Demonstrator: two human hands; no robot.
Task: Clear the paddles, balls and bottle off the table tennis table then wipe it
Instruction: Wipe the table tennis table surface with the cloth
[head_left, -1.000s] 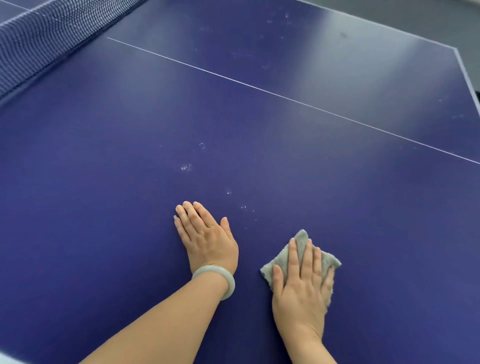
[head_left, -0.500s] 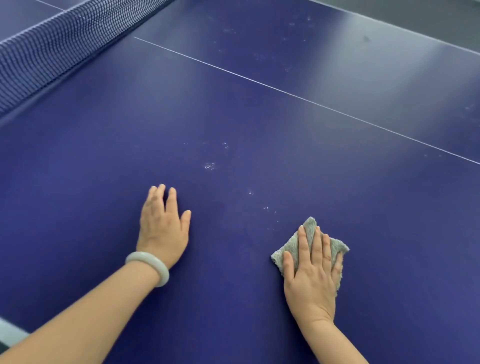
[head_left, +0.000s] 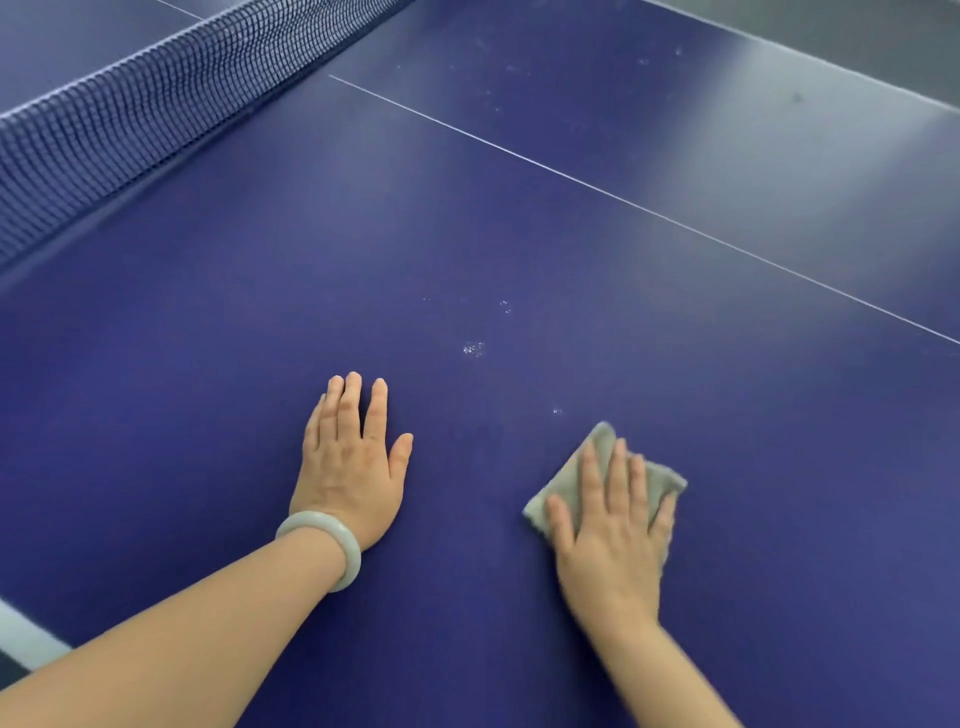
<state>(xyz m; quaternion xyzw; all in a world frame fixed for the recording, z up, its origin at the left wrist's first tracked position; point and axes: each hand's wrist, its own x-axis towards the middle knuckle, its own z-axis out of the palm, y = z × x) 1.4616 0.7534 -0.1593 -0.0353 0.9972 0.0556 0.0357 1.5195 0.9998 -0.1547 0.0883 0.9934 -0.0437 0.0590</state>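
- right hand (head_left: 613, 535): it lies flat on the grey cloth (head_left: 602, 441) with the fingers straight and released, pressing and not clenching. motion blur marks a stroke under way.
- cloth: it is folded into a pad on the near part of the blue counter (head_left: 208, 389), under the right palm. its far corner now reaches the spot where the nearest pale specks lay half a second ago, so the cloth has advanced forward and to the left.
- left hand (head_left: 353, 467): it rests flat on the counter, fingers extended and holding nothing, with a pale bracelet (head_left: 332, 540) on the wrist. a second ago it lay close beside the right hand; it now lies well apart, to the left of the specks, and probably serves as a brace.
- specks (head_left: 472, 349): one cluster and a few smaller spots remain ahead of the cloth, between the two hands and beyond them, as yet unwiped.
- task reading: no paddle, ball or bottle shows in this view, so the clearing appears done here and the wiping is in progress.
- far field: the white centre line (head_left: 623, 200), then the net (head_left: 130, 114) at upper left. more faint spots lie past the line.
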